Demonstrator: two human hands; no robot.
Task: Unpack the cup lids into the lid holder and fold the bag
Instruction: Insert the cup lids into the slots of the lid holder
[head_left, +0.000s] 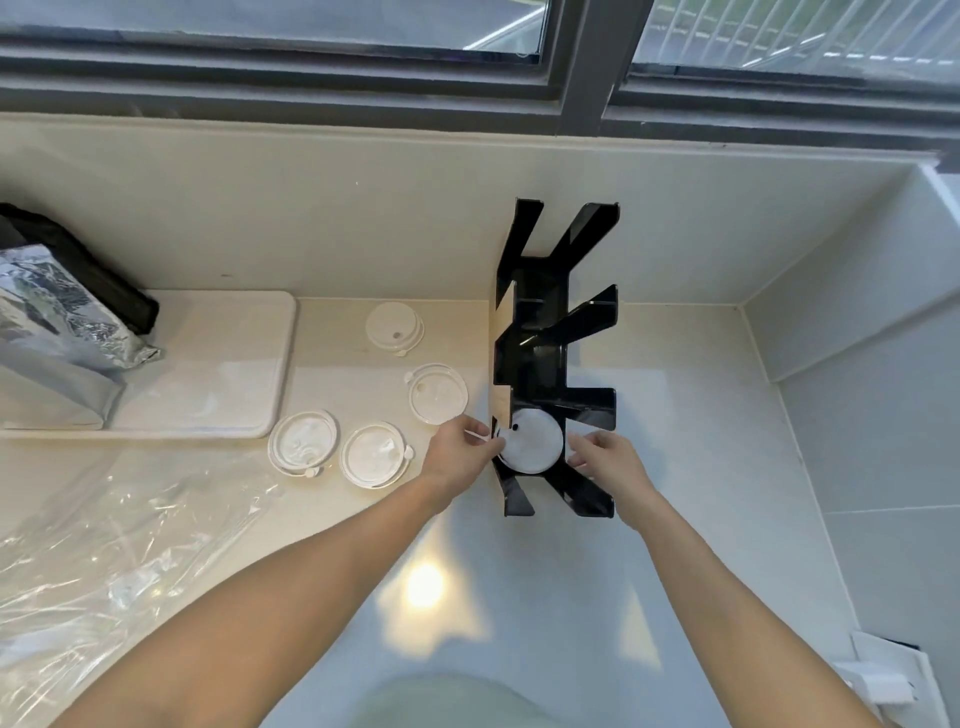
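A tall black lid holder (540, 322) stands on the white counter against the back wall. In its nearest slot sits a white cup lid (535, 441). My left hand (462, 454) pinches that lid's left edge and my right hand (605, 457) touches its right edge. Several more clear-white lids lie on the counter to the left: one at the back (394, 328), one beside the holder (438, 393), two in front (303, 450) (373, 455). The clear plastic bag (104, 561) lies crumpled and flat at the lower left.
A white tray (223, 364) lies at the left with a silver foil pouch (57, 322) and a black bag (93, 270) on its far side. A window runs along the back. White box (883, 675) sits at the lower right corner.
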